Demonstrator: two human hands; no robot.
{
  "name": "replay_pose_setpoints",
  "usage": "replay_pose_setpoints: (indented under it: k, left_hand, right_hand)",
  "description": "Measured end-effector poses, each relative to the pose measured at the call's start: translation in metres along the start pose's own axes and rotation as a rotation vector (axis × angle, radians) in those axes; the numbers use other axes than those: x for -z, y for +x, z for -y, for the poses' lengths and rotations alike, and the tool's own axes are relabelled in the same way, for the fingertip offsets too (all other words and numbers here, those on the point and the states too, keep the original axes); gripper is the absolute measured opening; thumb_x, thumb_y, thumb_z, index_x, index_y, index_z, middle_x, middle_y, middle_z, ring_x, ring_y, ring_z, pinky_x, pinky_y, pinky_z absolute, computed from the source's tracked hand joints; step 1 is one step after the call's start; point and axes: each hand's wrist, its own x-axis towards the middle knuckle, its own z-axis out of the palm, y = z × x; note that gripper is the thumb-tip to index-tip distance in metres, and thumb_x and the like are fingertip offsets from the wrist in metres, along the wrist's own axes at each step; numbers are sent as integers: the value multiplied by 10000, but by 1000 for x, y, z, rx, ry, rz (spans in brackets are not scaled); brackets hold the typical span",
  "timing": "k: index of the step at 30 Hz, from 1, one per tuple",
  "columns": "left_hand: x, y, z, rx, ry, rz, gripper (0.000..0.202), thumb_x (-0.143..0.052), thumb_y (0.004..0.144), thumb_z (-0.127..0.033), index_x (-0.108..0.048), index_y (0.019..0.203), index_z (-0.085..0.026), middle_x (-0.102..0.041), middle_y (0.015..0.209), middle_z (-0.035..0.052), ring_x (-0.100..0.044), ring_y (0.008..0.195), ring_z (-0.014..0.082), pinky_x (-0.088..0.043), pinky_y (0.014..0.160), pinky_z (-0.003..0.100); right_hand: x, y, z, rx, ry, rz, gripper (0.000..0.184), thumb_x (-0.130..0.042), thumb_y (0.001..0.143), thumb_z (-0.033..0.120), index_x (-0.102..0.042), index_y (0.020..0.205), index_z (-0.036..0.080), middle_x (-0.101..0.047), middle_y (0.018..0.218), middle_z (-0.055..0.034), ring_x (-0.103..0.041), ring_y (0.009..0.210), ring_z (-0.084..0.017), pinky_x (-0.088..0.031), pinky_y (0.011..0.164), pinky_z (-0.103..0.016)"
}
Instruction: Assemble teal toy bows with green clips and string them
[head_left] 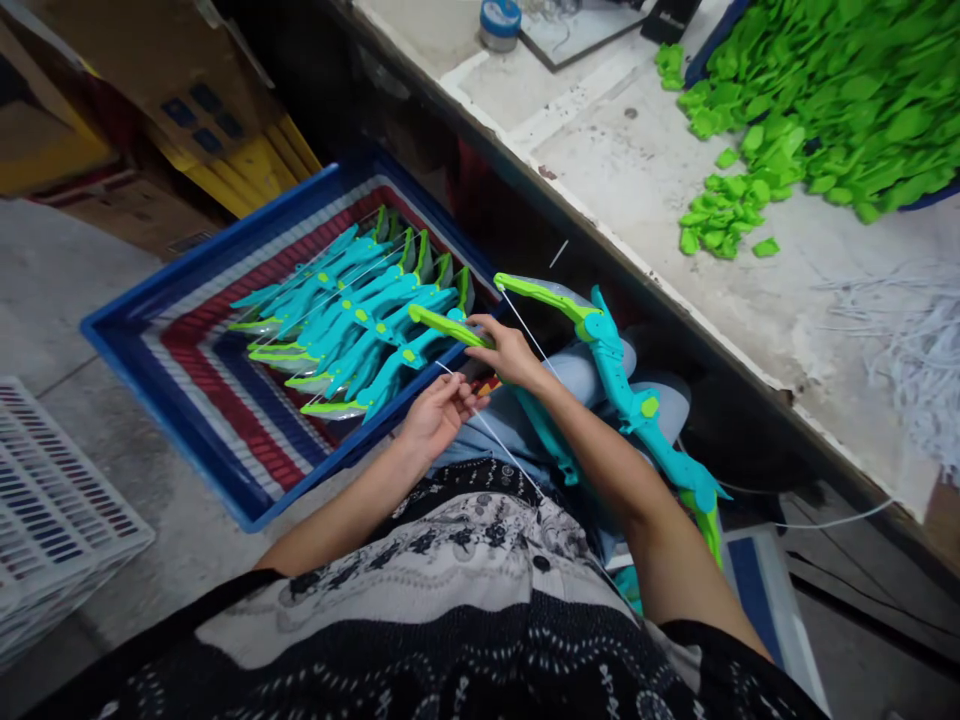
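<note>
My right hand [504, 352] is closed around the green limb [442, 326] of a toy bow, near its tip. That bow's teal body [551, 435] runs down over my lap, partly hidden by my forearm. My left hand [439, 412] pinches a thin white string [504, 450], which stretches down towards my waist; a short end sticks out above the fingers. A second teal and green toy bow [619, 385], with its own string, rests against my legs to the right. Several finished-looking toy bows [367, 315] lie stacked side by side in the tray at left.
The blue-rimmed tray [169, 430] has a striped lining. A white plastic basket [52, 500] stands at far left, with cardboard boxes [187, 80] behind. Along the right runs a workbench [600, 170] bearing a heap of green parts [847, 100], white strings [934, 350] and a blue-lidded tub [500, 22].
</note>
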Motion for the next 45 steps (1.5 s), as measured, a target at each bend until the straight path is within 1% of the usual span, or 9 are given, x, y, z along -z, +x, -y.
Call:
replay_pose_setpoints:
  k: [2,4,8,12,17,27,33,39,45]
  left_hand:
    - [1,-4,-23,-73,-131,40,191,-717,727,-310,-595,743,-164,-449,525,-64,-365,435,39,-406,495,179]
    - [3,-2,-44,-181,-38,27,225,-756,689,-324,-636,776,-154,-441,493,-63,-310,411,31,-264,399,153]
    - [0,9,-73,-293,216,15,305,-792,625,-346,-674,827,-150,-520,499,-30,-375,419,49,-202,380,168]
    - [-8,18,-87,-416,312,-40,250,-777,637,-355,-661,714,-148,-506,470,-35,-372,404,48,-230,387,180]
    - [-9,23,-89,-535,450,-100,195,-747,666,-336,-704,716,-152,-506,467,-36,-382,423,57,-271,413,192]
    - [-4,21,-97,-624,654,-39,195,-713,709,-356,-730,741,-165,-579,570,-9,-447,507,86,-345,482,208]
    - [-7,25,-99,-651,661,-38,198,-687,733,-351,-704,744,-154,-549,551,-22,-446,493,78,-343,472,196]
    - [-10,24,-101,-655,680,39,213,-683,732,-353,-671,742,-141,-562,557,-17,-442,476,75,-343,455,192]
    - [-9,23,-105,-685,754,22,208,-666,739,-348,-684,751,-141,-574,580,-13,-436,493,76,-336,466,197]
  right_hand:
    - [5,-6,-6,-25,362,31,463,-676,761,341,-549,1187,211,-652,893,-5,-589,796,-161,-464,749,-294]
    - [7,-12,-10,-87,622,39,490,-720,707,376,-564,1143,214,-665,881,-3,-598,764,-152,-473,707,-282]
    - [7,-21,-5,-165,806,34,494,-786,626,355,-603,1065,222,-687,885,-7,-612,748,-142,-483,699,-279]
    - [6,-23,1,-188,842,21,502,-807,595,344,-618,1044,223,-697,896,-12,-625,772,-148,-500,718,-295]
    - [5,-23,0,-193,837,9,502,-803,601,342,-621,1055,226,-702,913,-24,-636,826,-162,-515,755,-311]
    - [6,-22,-2,-212,842,6,501,-804,609,328,-626,1065,220,-701,916,-21,-636,832,-160,-503,729,-286]
    - [5,-23,-2,-187,857,4,479,-795,631,306,-624,1071,222,-700,915,-14,-634,831,-151,-492,720,-269]
    - [4,-24,-6,-179,836,-8,499,-793,627,357,-623,1078,226,-698,922,-18,-638,814,-162,-498,712,-284]
    - [5,-24,-5,-192,852,-16,495,-799,622,342,-624,1072,230,-698,913,-16,-632,796,-154,-497,709,-286]
